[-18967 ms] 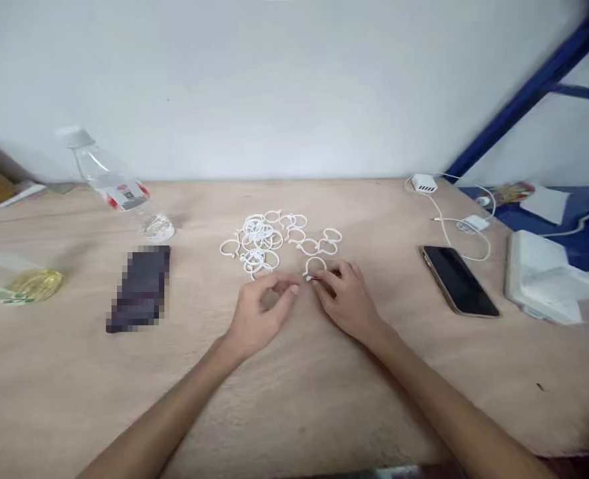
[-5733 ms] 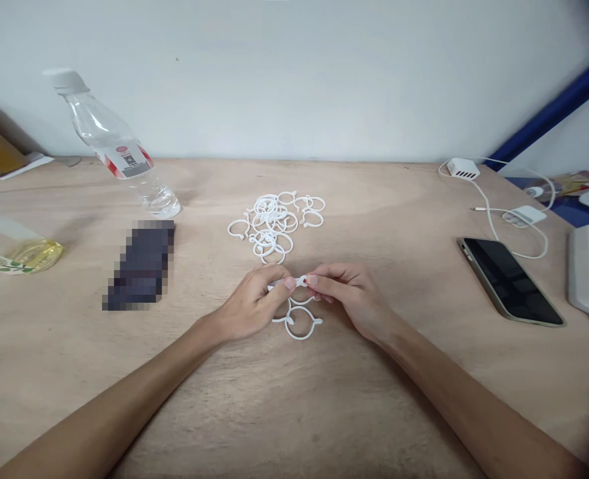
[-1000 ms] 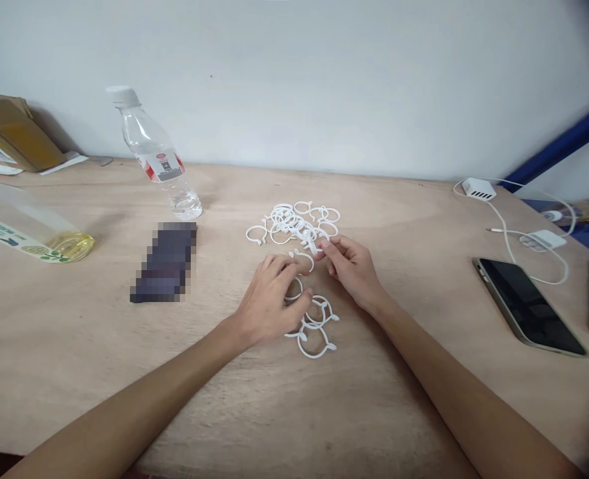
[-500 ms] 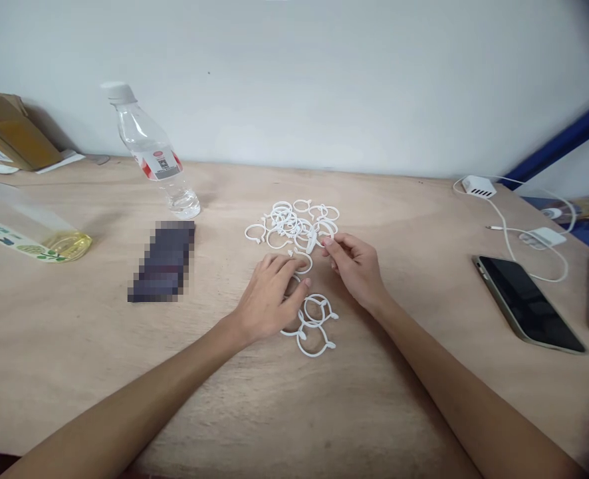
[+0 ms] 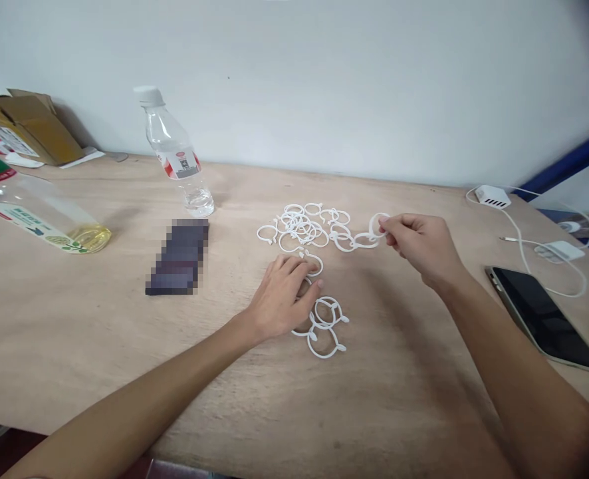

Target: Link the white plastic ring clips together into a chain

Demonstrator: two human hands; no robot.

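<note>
Table [image 5: 100, 346], wood, bears all. Cardboard box [image 5: 30, 123] far L, by wall. Oil bottle [image 5: 45, 216] on its side near L edge. Water bottle [image 5: 177, 163] upright behind blurred dark item [image 5: 177, 258]. Phone [image 5: 544, 313] face-up at R, charger [image 5: 492, 195] w/ cable beyond; none block reach. Ring pile [image 5: 302, 226] at centre. Left hand [image 5: 282, 303] palm-down, fingers spread, pressing on linked rings [image 5: 324, 326], prob. to pin them. Right hand [image 5: 424, 246] pinches ring [image 5: 377, 225] thumb-to-forefinger, just R of pile.
</note>
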